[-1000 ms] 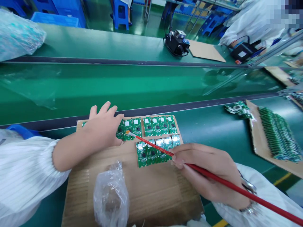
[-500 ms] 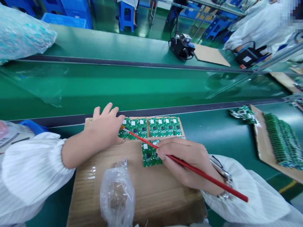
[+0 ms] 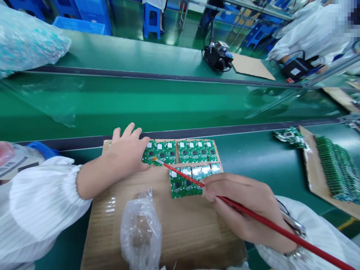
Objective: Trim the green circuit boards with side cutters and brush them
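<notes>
My left hand lies flat with fingers spread on a strip of green circuit boards, pressing it onto a cardboard sheet. My right hand is closed round a long red-handled brush; its bristle tip rests on the lower edge of that strip, just beside my left thumb. A second strip of boards lies to the right, and a third strip lies nearer me, partly under the brush handle and my right fingers.
A crumpled clear plastic bag sits on the cardboard near me. A green conveyor belt runs behind. At right, a cardboard tray holds several stacked boards. A black device and a person in white are across the belt.
My right hand has drawn back toward me and to the right, uncovering more of the near strip. The brush tip slid slightly down and right on the left strip. My left hand stayed put.
</notes>
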Available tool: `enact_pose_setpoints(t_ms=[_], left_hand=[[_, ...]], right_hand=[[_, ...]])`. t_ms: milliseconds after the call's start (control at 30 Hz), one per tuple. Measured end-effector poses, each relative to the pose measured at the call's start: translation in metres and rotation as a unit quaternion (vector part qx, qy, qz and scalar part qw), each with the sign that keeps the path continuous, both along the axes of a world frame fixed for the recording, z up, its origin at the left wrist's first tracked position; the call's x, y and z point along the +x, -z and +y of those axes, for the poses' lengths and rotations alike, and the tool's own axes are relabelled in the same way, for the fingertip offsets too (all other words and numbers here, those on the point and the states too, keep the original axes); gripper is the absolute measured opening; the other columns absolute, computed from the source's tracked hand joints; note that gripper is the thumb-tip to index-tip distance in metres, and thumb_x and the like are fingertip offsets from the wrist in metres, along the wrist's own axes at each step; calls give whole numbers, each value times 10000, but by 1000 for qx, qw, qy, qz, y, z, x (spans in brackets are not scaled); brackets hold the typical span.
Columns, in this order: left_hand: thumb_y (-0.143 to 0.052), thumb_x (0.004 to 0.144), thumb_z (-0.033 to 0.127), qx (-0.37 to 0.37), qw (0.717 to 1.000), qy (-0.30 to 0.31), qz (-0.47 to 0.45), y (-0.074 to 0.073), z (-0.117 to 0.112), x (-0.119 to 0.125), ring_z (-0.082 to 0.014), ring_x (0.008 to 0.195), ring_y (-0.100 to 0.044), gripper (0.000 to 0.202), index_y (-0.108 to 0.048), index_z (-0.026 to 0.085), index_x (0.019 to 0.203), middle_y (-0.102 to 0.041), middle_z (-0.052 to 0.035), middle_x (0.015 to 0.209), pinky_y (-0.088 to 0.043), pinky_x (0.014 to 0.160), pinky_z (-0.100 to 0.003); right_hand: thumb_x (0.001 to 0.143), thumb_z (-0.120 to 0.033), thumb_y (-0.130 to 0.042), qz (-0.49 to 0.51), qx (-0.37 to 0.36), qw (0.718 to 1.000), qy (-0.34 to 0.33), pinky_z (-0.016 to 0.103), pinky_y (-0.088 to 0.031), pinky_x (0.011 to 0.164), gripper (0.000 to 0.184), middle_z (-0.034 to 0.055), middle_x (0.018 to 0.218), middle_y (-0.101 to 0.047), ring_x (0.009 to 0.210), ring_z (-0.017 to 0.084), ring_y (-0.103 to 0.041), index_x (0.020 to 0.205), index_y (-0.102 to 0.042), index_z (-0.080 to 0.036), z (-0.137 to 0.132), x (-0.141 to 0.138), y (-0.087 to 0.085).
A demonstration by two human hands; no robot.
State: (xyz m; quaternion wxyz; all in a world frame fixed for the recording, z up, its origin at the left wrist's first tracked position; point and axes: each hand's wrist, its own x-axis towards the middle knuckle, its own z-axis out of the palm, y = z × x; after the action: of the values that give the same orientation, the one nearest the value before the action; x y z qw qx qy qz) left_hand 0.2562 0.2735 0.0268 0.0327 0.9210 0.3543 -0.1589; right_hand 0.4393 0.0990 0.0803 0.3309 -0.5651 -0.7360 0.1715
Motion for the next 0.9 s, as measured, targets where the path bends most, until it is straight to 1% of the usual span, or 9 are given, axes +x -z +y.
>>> enact_pose_setpoints(t_ms=[100,233,333,467,533,633,733,800,900], left_hand=[[-627,668,503,-4,1000,0,0,1,0,-1,-428,1364,-252,684,-569,161,1258,-453,-211,1399,-276,1009,-616],[-642,662,489,-10,1000,-3,0,0,1,-2,-428,1360,-257,684,-572,153,1254,-456,-212,1395,-279,1010,-613],[-647,663,483,-15,1000,-2,1,-2,1,-3,-423,1362,-252,675,-575,154,1248,-452,-211,1399,-275,1014,-611],[-643,666,478,-17,1000,-3,1,-3,1,-5,-427,1370,-232,676,-570,151,1252,-439,-216,1409,-271,1012,-614],[-644,666,469,-17,1000,-4,1,-3,1,-5,-427,1372,-224,681,-564,149,1261,-432,-217,1415,-266,1014,-614],[-649,667,469,-19,1000,-6,3,-3,1,-6,-427,1374,-223,685,-561,146,1265,-428,-216,1419,-261,1020,-607],[-647,671,476,-22,1000,-7,3,-4,1,-6,-431,1377,-213,686,-558,147,1267,-423,-214,1424,-257,1022,-610],[-646,671,482,-25,1000,-7,4,-4,1,-7,-432,1378,-210,688,-557,150,1267,-427,-213,1421,-253,1023,-615],[-644,677,480,-28,1000,-7,6,-6,0,-8,-431,1371,-221,671,-564,150,1256,-442,-212,1407,-256,1022,-614]], right_hand=[[788,-27,-506,8,10,1000,2,154,-547,668,203,15,752,-681,740,100,-677,820,-595,-207,2,-3,0],[803,-39,-501,7,23,1000,5,190,-563,680,197,19,770,-691,763,116,-683,820,-604,-207,10,-11,6],[821,-49,-479,1,21,1000,-7,198,-560,717,195,21,794,-696,814,112,-683,820,-605,-198,14,-16,11],[812,-37,-470,-20,-1,999,-36,174,-544,677,195,18,795,-691,789,102,-678,836,-595,-186,13,-19,9],[803,-33,-481,-29,-4,999,-38,166,-541,665,196,15,800,-694,777,100,-678,836,-590,-193,10,-19,6],[805,-45,-494,-14,0,1000,-21,161,-538,662,185,4,776,-689,750,96,-674,815,-584,-206,6,-17,5],[814,-82,-531,16,13,1000,20,186,-538,650,141,-1,757,-678,709,102,-660,837,-585,-211,6,-15,8],[829,-114,-544,20,20,999,44,202,-528,626,106,-2,744,-672,680,105,-649,841,-584,-211,7,-16,11],[857,-150,-534,11,23,998,59,210,-500,585,93,-2,711,-661,649,108,-635,803,-580,-209,11,-20,14]])
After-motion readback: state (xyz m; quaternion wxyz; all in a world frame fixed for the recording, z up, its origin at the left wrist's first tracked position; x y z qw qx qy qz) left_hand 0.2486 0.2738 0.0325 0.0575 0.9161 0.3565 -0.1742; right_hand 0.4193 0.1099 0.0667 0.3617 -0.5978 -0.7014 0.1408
